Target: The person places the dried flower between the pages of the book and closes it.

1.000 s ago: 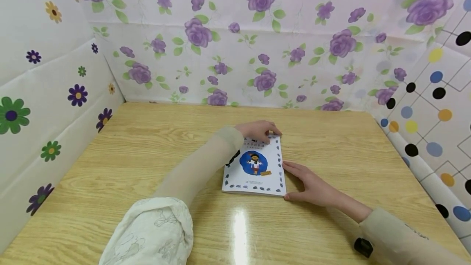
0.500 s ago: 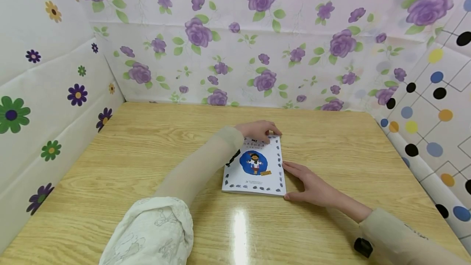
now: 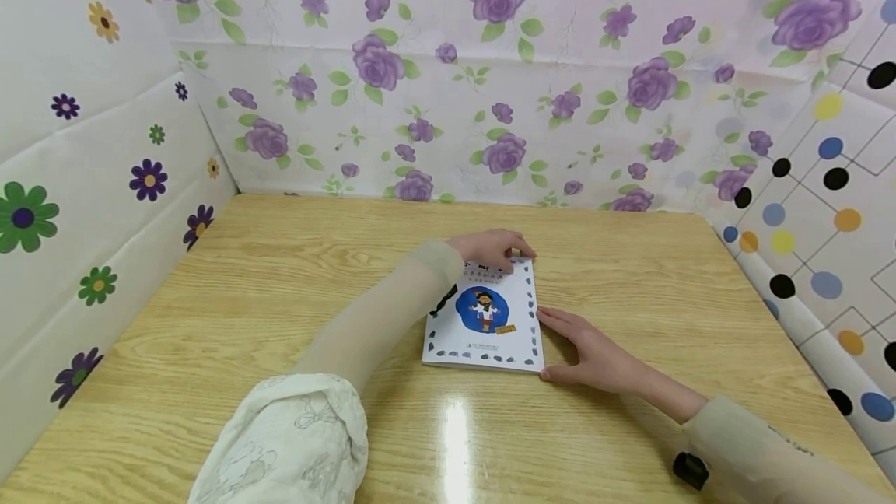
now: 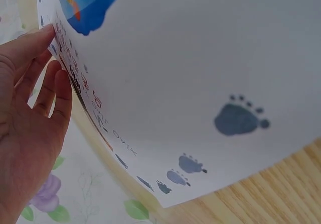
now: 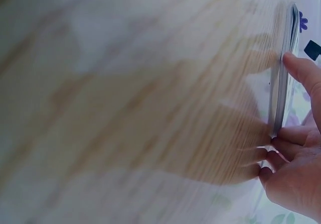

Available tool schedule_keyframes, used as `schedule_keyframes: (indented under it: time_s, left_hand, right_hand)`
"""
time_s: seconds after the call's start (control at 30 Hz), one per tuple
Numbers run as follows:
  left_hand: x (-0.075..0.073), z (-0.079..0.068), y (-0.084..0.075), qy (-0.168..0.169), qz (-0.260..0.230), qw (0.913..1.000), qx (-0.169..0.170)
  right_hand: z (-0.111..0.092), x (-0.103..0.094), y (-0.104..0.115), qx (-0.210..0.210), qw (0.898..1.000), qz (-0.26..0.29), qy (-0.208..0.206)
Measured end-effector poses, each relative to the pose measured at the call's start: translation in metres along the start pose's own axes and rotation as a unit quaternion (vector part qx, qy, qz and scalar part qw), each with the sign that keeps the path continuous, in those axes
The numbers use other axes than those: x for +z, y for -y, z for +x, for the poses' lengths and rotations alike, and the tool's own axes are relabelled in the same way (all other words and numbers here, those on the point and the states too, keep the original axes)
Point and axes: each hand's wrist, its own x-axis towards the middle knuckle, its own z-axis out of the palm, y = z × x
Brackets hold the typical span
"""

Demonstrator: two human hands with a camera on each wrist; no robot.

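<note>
A thin white picture book (image 3: 448,341) lies flat on the wooden table, its cover showing a figure on a blue patch inside a border of small footprints. My left hand (image 3: 490,246) is at the book's far edge. Its fingers are bent by that edge, and its thumb overlaps the cover. The left wrist view brings these left fingers (image 4: 60,91) close against the edge. Along the right side of the book rests my right hand (image 3: 595,356), fingers extended and thumb near the front corner. Fingertips and thumb of the right hand (image 5: 296,179) touch the book's side (image 5: 282,83) in the right wrist view.
The table (image 3: 280,255) has a glossy wood-grain top. White cloth with purple roses (image 3: 420,99) hangs behind it. Flowered cloth (image 3: 105,201) stands on the left, dotted cloth (image 3: 805,201) on the right. A small black piece (image 3: 691,470) is beside the right sleeve.
</note>
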Motion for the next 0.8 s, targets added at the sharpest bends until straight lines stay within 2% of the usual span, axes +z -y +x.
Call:
schedule_keyframes:
  time_s: [0.23,0.4,0.5,0.63,0.8]
  left_hand:
    - [-0.001,-0.003,0.0,-0.01,0.012,0.9999,-0.001]
    - [-0.013,-0.019,0.004,-0.041,0.01,0.9991,-0.002]
    - [-0.025,-0.036,0.008,-0.059,0.003,0.9982,-0.004]
    - [-0.038,-0.064,0.013,-0.076,0.018,0.9969,0.003]
    - [-0.048,-0.109,0.018,-0.09,0.077,0.9928,0.01]
  right_hand:
    - [0.0,-0.003,0.003,0.013,1.0,0.004,0.007]
    - [0.003,-0.013,0.006,0.008,1.0,0.006,0.001]
    - [0.005,-0.024,0.008,-0.012,1.0,-0.011,-0.014]
    - [0.005,-0.042,0.013,-0.029,0.998,-0.037,-0.034]
    - [0.004,-0.069,0.017,-0.067,0.99,-0.11,-0.052]
